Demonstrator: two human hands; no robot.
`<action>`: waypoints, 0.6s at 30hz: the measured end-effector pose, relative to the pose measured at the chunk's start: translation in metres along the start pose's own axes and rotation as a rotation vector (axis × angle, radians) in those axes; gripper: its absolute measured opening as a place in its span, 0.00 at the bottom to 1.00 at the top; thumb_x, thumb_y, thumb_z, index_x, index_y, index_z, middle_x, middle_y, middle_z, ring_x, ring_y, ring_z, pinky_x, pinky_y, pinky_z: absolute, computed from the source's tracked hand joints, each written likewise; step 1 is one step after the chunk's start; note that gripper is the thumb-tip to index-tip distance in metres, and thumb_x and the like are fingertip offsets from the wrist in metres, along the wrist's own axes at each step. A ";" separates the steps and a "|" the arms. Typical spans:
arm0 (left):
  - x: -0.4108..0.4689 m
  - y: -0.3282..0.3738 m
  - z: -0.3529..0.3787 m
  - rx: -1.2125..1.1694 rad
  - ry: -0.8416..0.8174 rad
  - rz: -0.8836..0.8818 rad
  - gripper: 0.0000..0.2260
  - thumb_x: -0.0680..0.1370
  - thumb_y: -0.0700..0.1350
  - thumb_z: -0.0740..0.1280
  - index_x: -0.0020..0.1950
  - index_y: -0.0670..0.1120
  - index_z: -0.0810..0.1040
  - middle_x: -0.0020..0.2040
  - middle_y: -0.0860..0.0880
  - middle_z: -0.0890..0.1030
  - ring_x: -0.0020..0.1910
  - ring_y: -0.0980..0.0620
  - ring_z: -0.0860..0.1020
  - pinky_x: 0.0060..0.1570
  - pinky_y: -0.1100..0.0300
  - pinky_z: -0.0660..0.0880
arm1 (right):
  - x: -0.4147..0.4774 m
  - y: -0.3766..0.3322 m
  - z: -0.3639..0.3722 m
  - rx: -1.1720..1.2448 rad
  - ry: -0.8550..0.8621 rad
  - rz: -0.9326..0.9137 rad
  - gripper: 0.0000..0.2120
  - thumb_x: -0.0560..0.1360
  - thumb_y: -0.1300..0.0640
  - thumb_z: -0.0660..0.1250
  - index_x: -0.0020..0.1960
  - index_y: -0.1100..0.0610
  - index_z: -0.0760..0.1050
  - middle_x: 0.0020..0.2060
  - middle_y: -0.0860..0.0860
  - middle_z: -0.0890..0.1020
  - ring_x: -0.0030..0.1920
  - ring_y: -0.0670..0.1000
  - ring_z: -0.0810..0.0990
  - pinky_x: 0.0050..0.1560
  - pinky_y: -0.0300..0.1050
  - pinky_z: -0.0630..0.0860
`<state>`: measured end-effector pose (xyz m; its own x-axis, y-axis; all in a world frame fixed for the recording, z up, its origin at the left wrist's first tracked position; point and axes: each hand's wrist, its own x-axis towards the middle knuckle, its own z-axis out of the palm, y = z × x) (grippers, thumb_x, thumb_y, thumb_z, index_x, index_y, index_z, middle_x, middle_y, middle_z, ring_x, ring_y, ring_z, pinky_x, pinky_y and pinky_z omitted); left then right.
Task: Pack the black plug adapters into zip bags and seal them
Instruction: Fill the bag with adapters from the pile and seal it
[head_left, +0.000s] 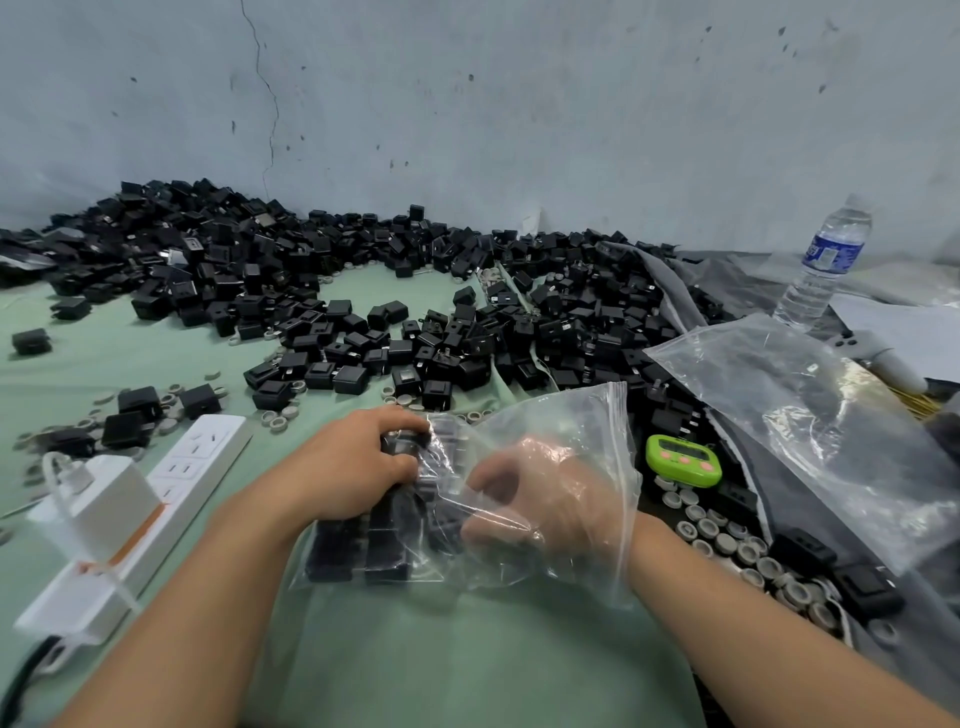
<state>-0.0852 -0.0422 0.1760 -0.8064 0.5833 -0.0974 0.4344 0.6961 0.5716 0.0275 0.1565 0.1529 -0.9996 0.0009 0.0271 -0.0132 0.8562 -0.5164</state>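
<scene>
White power strip far L. L hand curls over adapters stacked in clear zip bag, mid-table. R hand is inside bag, fingers curled on adapters. Green timer & water bottle on R.

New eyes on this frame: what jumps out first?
The heap of black plug adapters sprawling along the wall across the green tabletop. Front centre, the right hand is inside a clear zip bag of adapters while the left hand holds them; a green timer sits right.
</scene>
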 end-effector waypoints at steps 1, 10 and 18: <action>0.001 -0.001 0.001 -0.007 0.007 -0.004 0.20 0.79 0.49 0.71 0.68 0.65 0.75 0.60 0.57 0.78 0.45 0.58 0.79 0.44 0.60 0.79 | -0.001 -0.002 0.005 0.209 -0.030 0.014 0.12 0.74 0.53 0.76 0.56 0.56 0.84 0.50 0.53 0.85 0.50 0.51 0.83 0.52 0.45 0.81; 0.001 -0.008 -0.003 -0.008 0.088 -0.061 0.18 0.78 0.47 0.72 0.64 0.65 0.78 0.47 0.56 0.82 0.40 0.55 0.83 0.39 0.59 0.81 | 0.007 -0.012 0.021 0.005 0.111 0.003 0.13 0.74 0.45 0.73 0.56 0.48 0.82 0.52 0.49 0.83 0.54 0.49 0.80 0.56 0.46 0.77; -0.002 -0.010 0.002 0.078 0.030 -0.018 0.28 0.82 0.47 0.66 0.79 0.61 0.62 0.65 0.49 0.77 0.52 0.61 0.82 0.49 0.66 0.78 | 0.017 0.011 0.022 0.621 -0.085 0.131 0.14 0.80 0.65 0.68 0.65 0.66 0.77 0.59 0.64 0.82 0.44 0.46 0.83 0.39 0.34 0.79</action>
<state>-0.0873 -0.0494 0.1691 -0.8255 0.5585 -0.0820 0.4489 0.7376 0.5044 0.0102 0.1546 0.1290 -0.9920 0.0225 -0.1243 0.1231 0.3931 -0.9112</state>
